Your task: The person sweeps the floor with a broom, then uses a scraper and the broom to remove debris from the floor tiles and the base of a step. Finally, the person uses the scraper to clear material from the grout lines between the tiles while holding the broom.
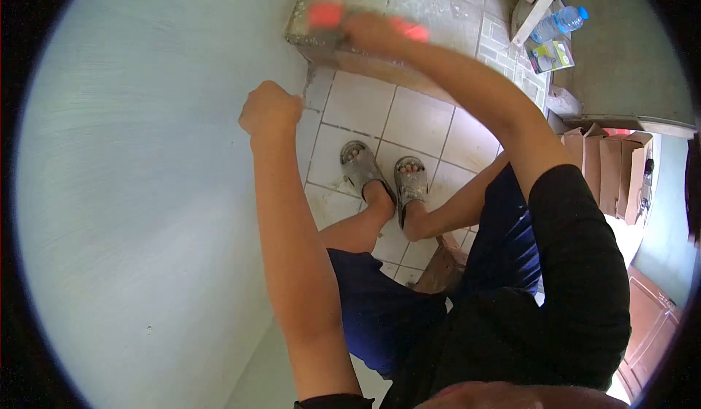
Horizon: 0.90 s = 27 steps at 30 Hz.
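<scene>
My left hand (270, 109) is closed in a fist against or close to the pale wall (146, 153). Its fingers curl out of sight, so anything inside them is hidden. Over the tiled step, my right hand (369, 33) is wrapped round a red-ended tool (325, 14). Red parts of it show on both sides of the hand, and motion blurs its shape. The two hands are apart, the right one farther forward and to the right.
The dusty step (431, 7) lies ahead, above white floor tiles (358, 102). At the upper right are a plastic bottle (568, 20), a small box (551, 57) and wooden legs (540, 7). Brown paper bags (610, 171) stand at the right. My sandalled feet are on the floor.
</scene>
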Motion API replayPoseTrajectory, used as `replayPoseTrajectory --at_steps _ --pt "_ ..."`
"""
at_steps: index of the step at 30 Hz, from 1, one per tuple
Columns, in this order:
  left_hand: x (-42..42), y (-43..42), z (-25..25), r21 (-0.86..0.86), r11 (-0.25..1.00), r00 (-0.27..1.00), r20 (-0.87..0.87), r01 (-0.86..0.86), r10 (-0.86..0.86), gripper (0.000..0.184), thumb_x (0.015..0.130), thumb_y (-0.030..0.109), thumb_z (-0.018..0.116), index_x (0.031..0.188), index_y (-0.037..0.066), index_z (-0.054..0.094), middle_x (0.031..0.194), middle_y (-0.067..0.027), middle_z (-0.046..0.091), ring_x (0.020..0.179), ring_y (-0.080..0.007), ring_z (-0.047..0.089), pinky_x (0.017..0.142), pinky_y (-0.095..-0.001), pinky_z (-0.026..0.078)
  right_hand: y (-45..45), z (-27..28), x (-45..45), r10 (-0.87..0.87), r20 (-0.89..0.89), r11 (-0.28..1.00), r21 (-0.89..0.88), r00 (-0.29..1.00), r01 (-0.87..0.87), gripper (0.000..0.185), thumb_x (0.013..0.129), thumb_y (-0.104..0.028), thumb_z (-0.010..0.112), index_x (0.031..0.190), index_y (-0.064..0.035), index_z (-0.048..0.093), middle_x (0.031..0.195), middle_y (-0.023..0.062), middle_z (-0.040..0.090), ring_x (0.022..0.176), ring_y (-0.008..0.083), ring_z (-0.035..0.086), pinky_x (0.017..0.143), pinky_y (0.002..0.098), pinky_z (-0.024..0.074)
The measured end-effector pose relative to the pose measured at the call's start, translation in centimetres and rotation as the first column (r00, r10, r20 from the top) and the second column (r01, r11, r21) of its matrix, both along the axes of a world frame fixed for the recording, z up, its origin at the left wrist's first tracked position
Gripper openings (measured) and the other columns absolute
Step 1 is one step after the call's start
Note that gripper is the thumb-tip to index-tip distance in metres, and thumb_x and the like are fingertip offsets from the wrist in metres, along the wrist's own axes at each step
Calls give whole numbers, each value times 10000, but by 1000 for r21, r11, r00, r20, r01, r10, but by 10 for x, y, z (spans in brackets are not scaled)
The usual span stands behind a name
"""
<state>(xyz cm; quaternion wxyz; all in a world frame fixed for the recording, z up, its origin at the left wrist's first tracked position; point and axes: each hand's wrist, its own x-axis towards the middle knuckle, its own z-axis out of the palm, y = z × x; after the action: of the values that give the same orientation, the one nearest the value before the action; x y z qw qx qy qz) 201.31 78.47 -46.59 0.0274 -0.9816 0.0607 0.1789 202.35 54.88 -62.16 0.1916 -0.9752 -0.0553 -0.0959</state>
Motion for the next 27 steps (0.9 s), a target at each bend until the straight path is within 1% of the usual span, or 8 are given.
replayPoseTrajectory --at_steps 6,10,12,15,17,18,23,27 --pt "6 0 -23 -49 991 986 -99 128 -132 499 771 494 771 976 43 710 857 -99 730 775 -254 716 719 -369 554 70 58 -26 283 -223 950 -67 933 -305 164 783 -158 625 894 -58 693 842 204 675 828 384 669 723 474 527" --pt "-2 -2 -16 114 977 962 -226 180 -151 495 746 504 795 926 49 720 856 -81 730 754 -259 715 710 -353 551 -3 69 35 -54 166 996 -61 985 65 471 847 -299 652 1310 -260 576 953 214 679 872 368 672 783 461 529" --pt "0 -2 -8 145 972 959 -244 183 -144 502 741 514 798 916 51 720 873 -80 730 789 -262 717 721 -356 550 -30 58 65 -92 551 995 87 829 53 446 847 -302 658 1284 -236 600 944 216 684 880 375 672 788 464 529" --pt "1 -2 -4 206 958 926 -358 200 -117 530 744 539 788 944 52 722 959 -93 729 879 -276 709 763 -389 547 -35 42 84 -435 179 900 120 882 419 269 940 -194 472 1161 -122 608 874 229 678 819 400 663 734 502 506" --pt "2 -3 -4 190 957 921 -363 221 -141 559 744 554 783 995 58 724 1033 -108 721 949 -288 694 801 -418 538 -22 15 87 -110 29 994 -18 994 111 380 833 -246 663 1206 -177 649 940 214 692 896 393 672 805 479 526" --pt "2 -6 -1 182 958 921 -362 220 -143 559 744 554 783 995 58 724 1033 -108 721 949 -288 694 801 -418 538 9 23 71 -100 -45 994 -36 994 99 215 806 -151 615 955 -24 701 818 224 671 847 411 666 761 484 523" --pt "-3 -11 16 194 933 906 -360 304 -221 524 757 455 797 1166 146 688 1187 -42 685 1087 -244 659 867 -353 529 83 36 -33 367 -323 855 -253 873 -453 149 793 -152 616 854 -49 706 840 183 689 777 376 680 694 481 549" --pt "-3 -19 12 227 904 844 -492 362 -214 554 767 406 793 1237 153 642 1239 -62 655 1134 -261 632 898 -385 526 82 49 -109 311 -346 915 -142 885 -377 203 737 -220 695 843 -47 705 804 169 687 760 358 679 667 464 546"
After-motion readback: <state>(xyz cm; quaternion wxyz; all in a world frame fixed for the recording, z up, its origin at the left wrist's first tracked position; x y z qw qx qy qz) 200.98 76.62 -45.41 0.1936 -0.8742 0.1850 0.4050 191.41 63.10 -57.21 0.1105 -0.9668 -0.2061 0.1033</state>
